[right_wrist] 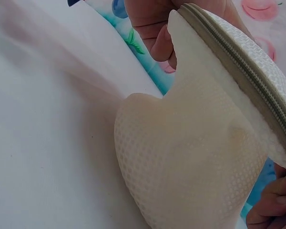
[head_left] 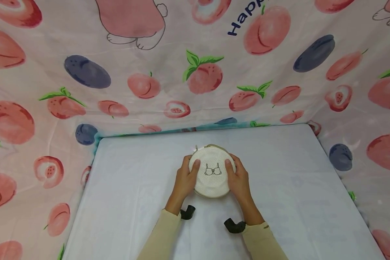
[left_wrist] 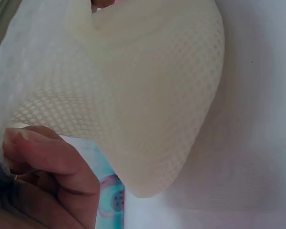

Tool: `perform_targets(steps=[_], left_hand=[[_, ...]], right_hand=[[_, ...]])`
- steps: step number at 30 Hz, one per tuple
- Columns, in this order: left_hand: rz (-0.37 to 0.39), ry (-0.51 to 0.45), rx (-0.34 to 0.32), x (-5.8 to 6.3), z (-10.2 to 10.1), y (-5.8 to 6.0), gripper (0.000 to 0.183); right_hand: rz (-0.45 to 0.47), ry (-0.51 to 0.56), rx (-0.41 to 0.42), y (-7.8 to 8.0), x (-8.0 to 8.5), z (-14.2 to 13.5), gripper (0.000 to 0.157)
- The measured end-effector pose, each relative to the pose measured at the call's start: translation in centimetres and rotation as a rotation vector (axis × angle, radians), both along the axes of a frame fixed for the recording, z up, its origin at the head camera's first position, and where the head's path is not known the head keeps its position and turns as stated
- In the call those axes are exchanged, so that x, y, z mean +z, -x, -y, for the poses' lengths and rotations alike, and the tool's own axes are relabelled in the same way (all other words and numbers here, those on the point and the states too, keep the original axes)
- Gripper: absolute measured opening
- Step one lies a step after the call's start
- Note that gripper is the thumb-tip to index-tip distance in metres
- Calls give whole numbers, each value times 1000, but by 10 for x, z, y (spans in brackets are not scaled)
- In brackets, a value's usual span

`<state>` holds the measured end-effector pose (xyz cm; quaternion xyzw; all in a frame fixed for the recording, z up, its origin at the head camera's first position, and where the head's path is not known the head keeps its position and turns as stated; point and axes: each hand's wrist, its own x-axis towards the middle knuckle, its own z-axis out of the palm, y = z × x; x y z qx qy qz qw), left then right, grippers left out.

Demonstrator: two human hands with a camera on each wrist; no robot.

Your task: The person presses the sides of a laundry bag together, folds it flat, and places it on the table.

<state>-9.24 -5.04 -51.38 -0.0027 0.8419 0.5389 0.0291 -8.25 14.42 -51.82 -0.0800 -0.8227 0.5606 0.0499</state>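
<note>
Head view: our left fingers and right fingers curl closed around opposite edges of the cream mesh bag between them; we should pinch evenly to avoid warping it.

– How many hands to count?
– Exactly two: one left hand, one right hand.
– And of bags, please?
– Only one round mesh bag, with one zipper and one bra drawing.
– And black curved pieces?
– Two: one at left, one at right.
– And sleeves?
– Also two, one left and one right, over one white table.
</note>
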Motion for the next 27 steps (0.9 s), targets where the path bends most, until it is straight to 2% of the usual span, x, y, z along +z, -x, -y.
perform_targets(steps=[6,13,27], left_hand=[[27,5,2,-4,-1,2,54],[9,12,9,-7,-2,7,51],[39,19,18,-14,-3,12,53]], right_hand=[[20,4,-6,2,-2,0,50],[43,-29,-11,4,-5,-1,52],[50,-2,-14,11,-17,-2,51]])
